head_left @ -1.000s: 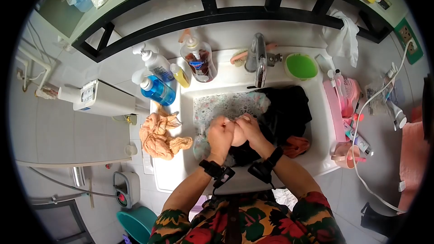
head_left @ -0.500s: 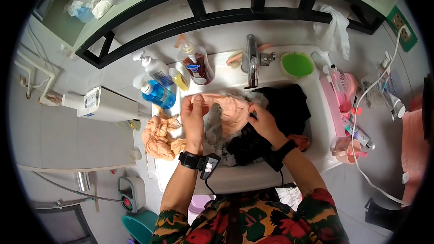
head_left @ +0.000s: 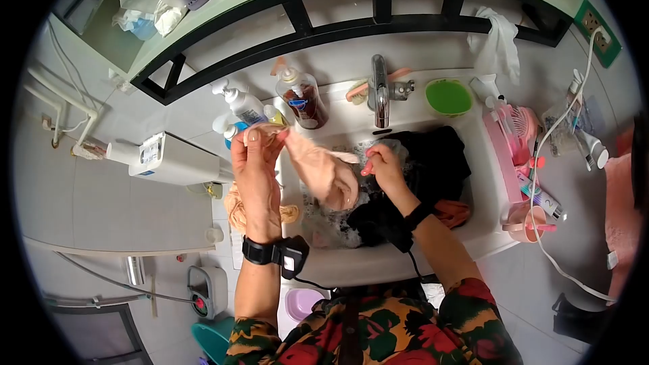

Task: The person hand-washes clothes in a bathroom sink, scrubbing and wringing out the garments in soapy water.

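My left hand (head_left: 257, 172) is raised over the sink's left side, its fingers pinching one end of a wet, pale peach cloth (head_left: 328, 176). The cloth hangs slantwise down to the right over suds. My right hand (head_left: 387, 167) is closed just right of the cloth; a small pink bit shows at its fingertips, too small to identify. Black fabric (head_left: 433, 162) lies in the sink (head_left: 490, 182) below and right of that hand, beside an orange-pink cloth (head_left: 451, 213). Another peach cloth (head_left: 236, 208) is on the left rim, partly hidden by my left wrist.
Behind the sink basin are a faucet (head_left: 380, 94), a green dish (head_left: 448, 97) and a brown pump bottle (head_left: 304, 101). A pink organizer (head_left: 503, 155) and a pink cup (head_left: 524, 223) line the right side. A black metal frame (head_left: 382, 7) runs above.
The hands first wrung the bunched cloth together, then spread it out. Now my left hand has lifted its end up and left, and the cloth hangs beside my right hand.
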Demonstrator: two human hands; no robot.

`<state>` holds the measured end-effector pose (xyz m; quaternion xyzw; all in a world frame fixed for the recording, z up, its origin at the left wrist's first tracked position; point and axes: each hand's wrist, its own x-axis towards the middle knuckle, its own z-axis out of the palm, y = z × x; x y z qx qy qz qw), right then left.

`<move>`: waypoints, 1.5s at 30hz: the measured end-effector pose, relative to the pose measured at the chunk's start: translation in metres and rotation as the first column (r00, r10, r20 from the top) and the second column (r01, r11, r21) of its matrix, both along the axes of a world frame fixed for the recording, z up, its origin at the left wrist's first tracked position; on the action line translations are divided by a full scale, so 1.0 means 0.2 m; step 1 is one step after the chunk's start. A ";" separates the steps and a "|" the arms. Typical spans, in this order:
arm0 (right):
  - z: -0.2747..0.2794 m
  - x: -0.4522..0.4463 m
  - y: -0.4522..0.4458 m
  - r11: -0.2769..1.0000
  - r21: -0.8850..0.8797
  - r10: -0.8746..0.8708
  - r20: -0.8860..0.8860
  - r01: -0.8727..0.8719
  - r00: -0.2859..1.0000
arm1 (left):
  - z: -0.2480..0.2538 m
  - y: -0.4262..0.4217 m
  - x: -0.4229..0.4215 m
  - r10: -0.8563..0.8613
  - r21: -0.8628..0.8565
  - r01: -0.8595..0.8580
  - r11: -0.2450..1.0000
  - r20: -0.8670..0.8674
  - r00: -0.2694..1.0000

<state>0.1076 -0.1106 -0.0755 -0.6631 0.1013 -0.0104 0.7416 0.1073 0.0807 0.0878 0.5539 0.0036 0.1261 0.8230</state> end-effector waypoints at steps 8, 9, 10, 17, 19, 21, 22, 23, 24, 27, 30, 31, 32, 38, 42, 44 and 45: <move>-0.17 -0.11 0.01 0.935 -0.241 0.207 -0.226 -0.261 0.952 | -0.85 0.00 0.00 -0.033 0.332 0.148 0.932 -0.328 0.944; -0.28 -0.11 0.04 0.915 -0.308 0.195 -0.228 -0.260 0.954 | -0.89 -0.05 -0.02 -0.010 0.369 0.139 0.919 -0.331 0.944; -0.29 -0.13 0.07 0.936 -0.238 0.197 -0.252 -0.258 0.947 | -0.93 -0.07 -0.03 0.012 0.406 0.131 0.904 -0.332 0.943; -0.41 -0.11 0.17 0.900 -0.399 0.072 -0.263 -0.177 0.962 | -1.23 -0.02 -0.04 0.101 0.717 0.359 0.597 -0.511 0.854; -0.34 -0.13 0.18 0.711 -0.695 -0.013 -0.158 -0.102 0.987 | -1.12 -0.02 -0.06 0.012 0.592 0.403 0.698 -0.572 0.820; -0.25 -0.08 0.15 0.725 -0.639 0.052 -0.318 -0.255 0.947 | -0.92 -0.05 -0.08 0.054 0.592 0.327 0.737 -0.533 0.844; -0.24 -0.07 0.13 0.724 -0.562 0.116 -0.472 -0.400 0.874 | -0.84 -0.06 -0.09 0.091 0.580 0.254 0.774 -0.499 0.862; -0.29 -0.07 0.10 0.796 -0.495 0.131 -0.422 -0.349 0.897 | -0.77 -0.07 -0.09 0.210 0.735 0.189 0.651 -0.414 0.886; -0.29 -0.05 0.09 0.884 -0.375 0.118 -0.396 -0.278 0.911 | -0.74 -0.05 -0.08 0.210 0.736 0.192 0.650 -0.416 0.885; -0.20 -0.06 0.01 0.996 -0.007 0.082 -0.142 -0.084 0.986 | -0.66 0.01 -0.08 0.111 0.679 -0.004 0.734 -0.113 0.987; -0.06 -0.08 0.00 0.997 -0.076 -0.024 -0.043 0.021 0.999 | -0.58 0.00 -0.09 0.147 0.729 0.000 0.685 -0.138 0.980; -0.12 -0.08 -0.02 0.984 -0.179 -0.031 -0.048 0.022 0.998 | -0.61 -0.01 -0.09 0.168 0.784 0.004 0.621 -0.137 0.976; -0.16 -0.10 -0.04 0.983 -0.183 -0.038 -0.042 0.030 0.998 | -0.65 -0.02 -0.09 0.188 0.832 0.007 0.554 -0.134 0.973; -0.19 -0.17 -0.05 0.989 -0.099 -0.140 -0.367 0.111 0.920 | -1.11 -0.09 0.03 -0.027 0.648 0.094 0.756 -0.112 0.993; -0.37 -0.13 0.09 0.986 0.059 -0.148 -0.128 0.156 0.981 | -1.03 -0.35 0.03 0.051 0.819 0.174 0.546 -0.241 0.969; -0.39 -0.09 0.02 0.927 0.317 -0.098 -0.309 0.200 0.946 | -0.81 -0.44 -0.01 -0.092 0.716 0.392 0.577 -0.420 0.903; -0.39 -0.09 -0.02 0.808 0.570 0.030 -0.294 0.150 0.955 | -0.76 -0.48 -0.04 -0.104 0.779 0.321 0.539 -0.316 0.943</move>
